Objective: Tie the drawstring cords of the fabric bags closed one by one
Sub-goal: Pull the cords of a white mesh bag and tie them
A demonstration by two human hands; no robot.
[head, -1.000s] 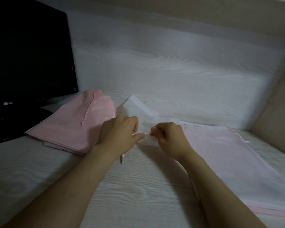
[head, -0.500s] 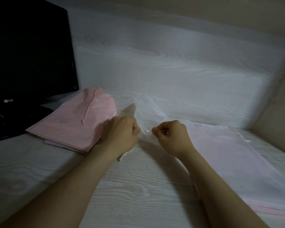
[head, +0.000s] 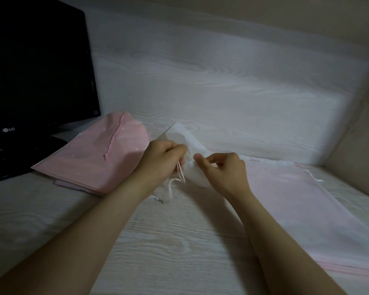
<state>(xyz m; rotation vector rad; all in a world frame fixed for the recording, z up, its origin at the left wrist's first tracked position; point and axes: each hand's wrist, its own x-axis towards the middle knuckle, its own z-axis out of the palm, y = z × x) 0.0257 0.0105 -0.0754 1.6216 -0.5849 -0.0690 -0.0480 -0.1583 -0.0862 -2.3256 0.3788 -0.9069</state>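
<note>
A pale pink fabric bag (head: 296, 201) lies flat on the white wood-grain table, its white gathered corner (head: 185, 137) lifted at the centre. My left hand (head: 160, 160) grips the white drawstring cord (head: 180, 173), whose loops hang down below the fist. My right hand (head: 224, 171) pinches the cord's other part just right of the left hand. A second cord end (head: 313, 176) lies at the bag's far right corner.
A stack of folded pink bags (head: 94, 158) sits at the left. Behind it stands a black monitor (head: 36, 77). The white table (head: 179, 252) runs to a back panel, and a beige wall (head: 358, 135) closes the right side.
My left hand has drawn the cord through, so loops now dangle below it. The bag's white corner has risen slightly between the hands.
</note>
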